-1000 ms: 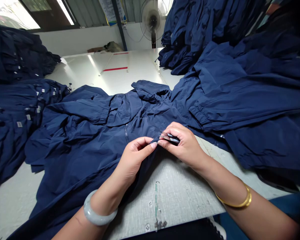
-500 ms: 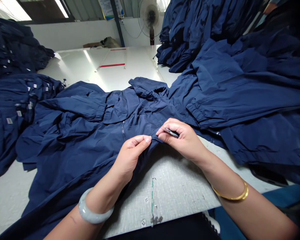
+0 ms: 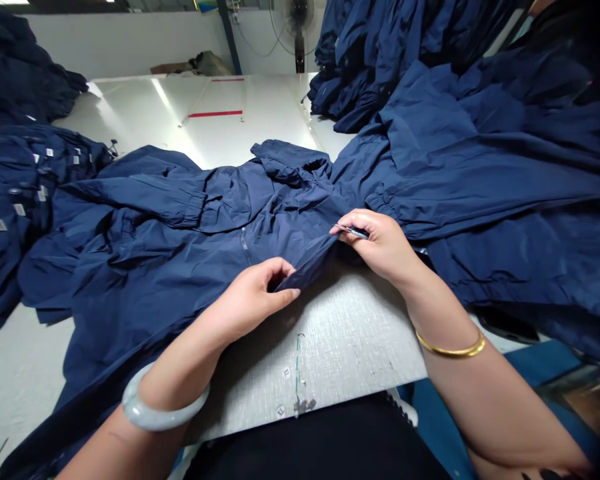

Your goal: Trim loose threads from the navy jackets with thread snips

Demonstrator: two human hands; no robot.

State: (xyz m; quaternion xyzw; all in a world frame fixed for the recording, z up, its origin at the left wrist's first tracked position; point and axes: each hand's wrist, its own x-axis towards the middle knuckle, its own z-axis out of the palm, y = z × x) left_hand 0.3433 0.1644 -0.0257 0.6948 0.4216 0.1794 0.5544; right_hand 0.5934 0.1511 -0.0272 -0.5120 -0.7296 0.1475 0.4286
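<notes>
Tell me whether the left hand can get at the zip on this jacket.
Probably yes: the left hand rests close below the zip on the navy jacket, and only loose, creased fabric lies between them, with nothing else in the way.

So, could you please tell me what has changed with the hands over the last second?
The right hand, holding a small black tool, has moved up along the jacket edge, away from the left hand, which has drawn back, fingers curled beside the fold. The jacket's spread and the table look unchanged.
</notes>
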